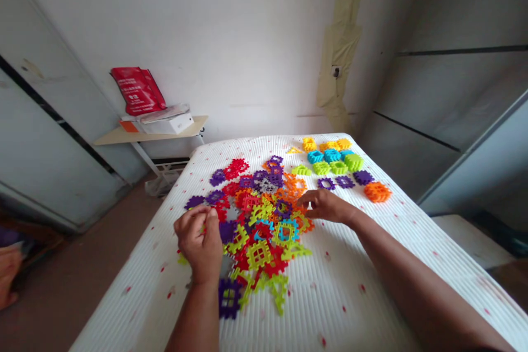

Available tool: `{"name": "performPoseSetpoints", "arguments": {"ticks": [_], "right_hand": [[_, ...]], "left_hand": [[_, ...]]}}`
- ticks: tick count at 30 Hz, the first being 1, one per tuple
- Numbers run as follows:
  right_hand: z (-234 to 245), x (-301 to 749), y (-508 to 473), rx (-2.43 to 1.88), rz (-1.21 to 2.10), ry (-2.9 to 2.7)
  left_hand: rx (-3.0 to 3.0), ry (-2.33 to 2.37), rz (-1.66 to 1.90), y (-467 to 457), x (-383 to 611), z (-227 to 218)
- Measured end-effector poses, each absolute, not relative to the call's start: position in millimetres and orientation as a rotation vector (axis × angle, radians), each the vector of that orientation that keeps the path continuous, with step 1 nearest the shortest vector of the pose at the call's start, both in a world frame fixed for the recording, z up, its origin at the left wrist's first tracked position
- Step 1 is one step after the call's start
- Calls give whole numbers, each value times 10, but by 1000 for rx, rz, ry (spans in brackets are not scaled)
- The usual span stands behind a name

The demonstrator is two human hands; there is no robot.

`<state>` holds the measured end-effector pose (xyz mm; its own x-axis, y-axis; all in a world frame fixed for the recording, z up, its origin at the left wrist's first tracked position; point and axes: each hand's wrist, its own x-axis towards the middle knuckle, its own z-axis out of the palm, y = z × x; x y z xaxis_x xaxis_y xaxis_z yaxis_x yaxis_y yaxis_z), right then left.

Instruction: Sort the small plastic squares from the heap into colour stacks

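Note:
A heap of flat plastic interlocking pieces (264,225) in red, purple, lime, orange and blue lies on a white ribbed cloth (350,297). My left hand (200,242) hovers at the heap's left side, fingers curled around a lime piece that is mostly hidden. My right hand (325,206) rests palm down at the heap's right edge, fingertips touching orange pieces. Beyond it, sorted stacks stand by colour: yellow (309,144), blue (325,155), lime (344,164), purple (344,180) and orange (377,191).
The cloth-covered table (124,297) ends at the left above a brown floor. A small shelf (152,132) with a red packet and white boxes stands against the far wall. Another person's hand (8,280) shows at the far left edge.

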<state>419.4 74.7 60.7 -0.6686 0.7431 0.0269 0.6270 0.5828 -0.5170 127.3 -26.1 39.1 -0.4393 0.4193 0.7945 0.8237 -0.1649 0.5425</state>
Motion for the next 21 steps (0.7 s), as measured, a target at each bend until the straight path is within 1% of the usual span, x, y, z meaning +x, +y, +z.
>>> {"name": "performPoseSetpoints", "arguments": {"ticks": [8, 12, 16, 21], "right_hand": [[557, 4209, 580, -1079, 715, -2724], [491, 4158, 571, -1036, 641, -2714], [501, 4175, 590, -984, 648, -2684], [604, 4340, 656, -1179, 793, -2579]], "left_hand": [[-1418, -1770, -1656, -224, 1291, 330], [-1437, -1758, -1634, -213, 1281, 307], [-1465, -1751, -1635, -204, 1247, 273], [-1498, -1727, -1648, -195, 1245, 269]]}}
